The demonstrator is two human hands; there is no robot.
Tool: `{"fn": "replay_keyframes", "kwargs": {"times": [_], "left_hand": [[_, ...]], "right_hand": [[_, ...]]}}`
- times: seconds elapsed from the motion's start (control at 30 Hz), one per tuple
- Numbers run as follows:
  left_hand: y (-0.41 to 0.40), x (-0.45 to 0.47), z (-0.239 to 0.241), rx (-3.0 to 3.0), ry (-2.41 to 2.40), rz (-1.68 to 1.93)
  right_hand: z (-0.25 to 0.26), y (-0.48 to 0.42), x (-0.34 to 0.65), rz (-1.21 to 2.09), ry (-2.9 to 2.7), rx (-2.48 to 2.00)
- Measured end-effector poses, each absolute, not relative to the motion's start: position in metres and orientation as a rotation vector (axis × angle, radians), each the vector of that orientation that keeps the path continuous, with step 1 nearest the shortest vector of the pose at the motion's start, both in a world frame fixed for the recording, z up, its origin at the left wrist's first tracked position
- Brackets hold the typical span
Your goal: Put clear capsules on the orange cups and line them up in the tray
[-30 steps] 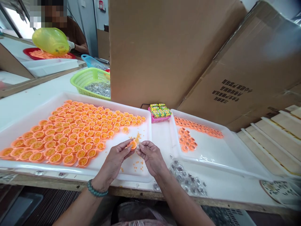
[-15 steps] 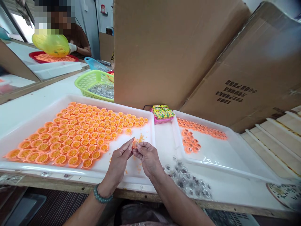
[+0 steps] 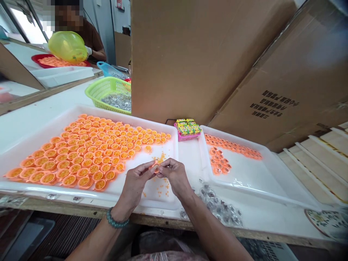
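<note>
Over a glossy white tray (image 3: 151,194), fingers (image 3: 166,163) of left hand (image 3: 135,183) and right hand (image 3: 175,177) pinch a round orange cup (image 3: 156,165)

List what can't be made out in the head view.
All head view:
- Orange cup's underside: covered by left hand and right hand.
- Dark bits in the clear pieces: too small.
- Green basket's right end: behind the cardboard.
- Printed carton's far end: cut off by the right edge.

On the table (image 3: 272,218), we find cups (image 3: 78,160) in the left tray (image 3: 154,200), a basket (image 3: 190,137) between its far corner and the right tray (image 3: 250,174), a parts pile (image 3: 217,207) before the right tray, and cardboard (image 3: 185,54) behind the basket.
</note>
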State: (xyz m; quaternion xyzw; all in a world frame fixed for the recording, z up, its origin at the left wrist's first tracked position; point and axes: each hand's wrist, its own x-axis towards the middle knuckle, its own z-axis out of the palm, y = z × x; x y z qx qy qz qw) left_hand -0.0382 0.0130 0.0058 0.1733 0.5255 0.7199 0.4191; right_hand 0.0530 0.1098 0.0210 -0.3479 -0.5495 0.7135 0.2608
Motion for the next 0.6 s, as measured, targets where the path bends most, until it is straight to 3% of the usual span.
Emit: {"fn": "replay_keyframes", "kwargs": {"times": [0.3,0.6], "left_hand": [[0.013,-0.042,0.007,0.413,1.339,1.734],[0.016,-0.050,-0.006,0.465,1.467,1.561]], "right_hand": [[0.024,0.103,0.059,1.747,-1.785,-0.833],[0.005,0.099,0.060,1.723,-1.688,-0.944]]}}
